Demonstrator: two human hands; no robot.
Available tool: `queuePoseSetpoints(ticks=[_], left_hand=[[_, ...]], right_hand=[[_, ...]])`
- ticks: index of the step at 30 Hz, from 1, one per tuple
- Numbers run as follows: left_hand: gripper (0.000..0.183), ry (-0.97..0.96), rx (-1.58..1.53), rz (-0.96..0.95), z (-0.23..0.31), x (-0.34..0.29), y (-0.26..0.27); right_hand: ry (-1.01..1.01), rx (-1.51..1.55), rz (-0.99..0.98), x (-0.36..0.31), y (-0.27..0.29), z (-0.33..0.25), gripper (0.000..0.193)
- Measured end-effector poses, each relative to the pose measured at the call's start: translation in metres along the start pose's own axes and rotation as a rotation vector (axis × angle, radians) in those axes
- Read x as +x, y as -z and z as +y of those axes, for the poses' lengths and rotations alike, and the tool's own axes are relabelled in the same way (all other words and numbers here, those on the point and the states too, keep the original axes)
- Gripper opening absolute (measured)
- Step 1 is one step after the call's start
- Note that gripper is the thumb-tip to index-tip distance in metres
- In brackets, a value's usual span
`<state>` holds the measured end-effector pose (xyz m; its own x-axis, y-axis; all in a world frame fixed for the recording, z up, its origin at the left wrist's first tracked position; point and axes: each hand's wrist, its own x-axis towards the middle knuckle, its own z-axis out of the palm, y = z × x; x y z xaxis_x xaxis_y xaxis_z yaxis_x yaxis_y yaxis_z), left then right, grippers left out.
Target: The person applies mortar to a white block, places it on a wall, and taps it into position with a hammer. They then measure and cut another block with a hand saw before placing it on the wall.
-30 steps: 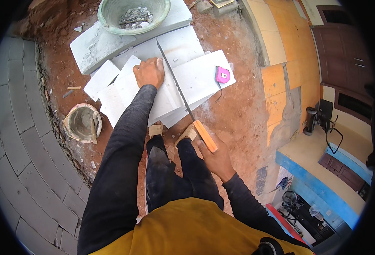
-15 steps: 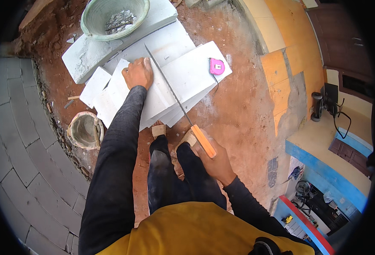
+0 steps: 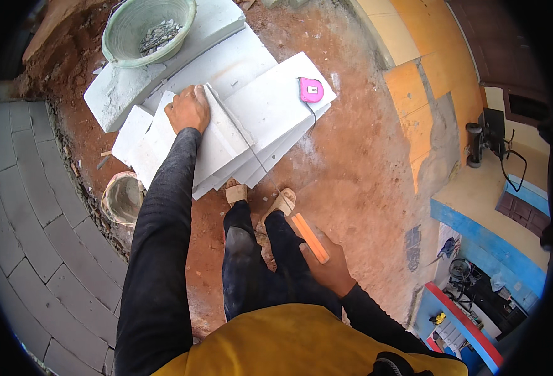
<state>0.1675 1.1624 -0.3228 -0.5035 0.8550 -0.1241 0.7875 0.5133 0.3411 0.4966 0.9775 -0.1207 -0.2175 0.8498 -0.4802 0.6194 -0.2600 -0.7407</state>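
Saw handle, orange, wrapped in my right hand [image 3: 331, 268], blade of the handsaw [image 3: 270, 175] reaching forward into the white block [image 3: 226, 135]. My left hand [image 3: 188, 109] presses flat on it, fingers together, steadying. Pink tape measure [image 3: 311, 89] lies beyond, right.

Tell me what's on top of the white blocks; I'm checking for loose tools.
A pink tape measure, the left hand and the saw blade rest on the white blocks. Anything under the hand is hidden.

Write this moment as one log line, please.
left hand: pressing on white block | right hand: gripping saw, blade across block | pink tape measure: lying on slab | green basin: behind
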Motion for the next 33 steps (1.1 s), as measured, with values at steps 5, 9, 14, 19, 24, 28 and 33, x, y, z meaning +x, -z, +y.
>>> queuePoseSetpoints(ticks=[5, 9, 14, 19, 24, 28, 33], left_hand=[[0.053, -0.023, -0.001, 0.023, -0.002, 0.001, 0.0], [0.053, -0.014, -0.008, -0.019, 0.0, 0.002, 0.001], [0.054, -0.018, -0.008, -0.002, 0.0, 0.002, 0.002], [0.054, -0.015, 0.022, -0.02, -0.002, 0.004, 0.001], [0.054, -0.018, -0.02, -0.006, -0.004, 0.005, 0.0], [0.054, -0.056, -0.021, -0.004, -0.005, 0.007, 0.001], [0.054, -0.02, 0.007, -0.026, -0.004, 0.006, 0.0]], right_hand=[[-0.041, 0.075, -0.132, 0.018, -0.009, 0.011, 0.051], [-0.086, 0.116, -0.069, 0.003, -0.009, 0.021, 0.053], [0.076, 0.056, -0.04, 0.006, -0.006, 0.012, 0.052], [0.064, 0.088, -0.043, 0.017, -0.01, 0.018, 0.05], [0.087, 0.014, 0.003, -0.021, -0.013, 0.064, 0.049], [0.067, 0.014, -0.002, -0.036, -0.016, 0.089, 0.05], [0.02, -0.006, -0.005, -0.026, -0.012, 0.068, 0.052]])
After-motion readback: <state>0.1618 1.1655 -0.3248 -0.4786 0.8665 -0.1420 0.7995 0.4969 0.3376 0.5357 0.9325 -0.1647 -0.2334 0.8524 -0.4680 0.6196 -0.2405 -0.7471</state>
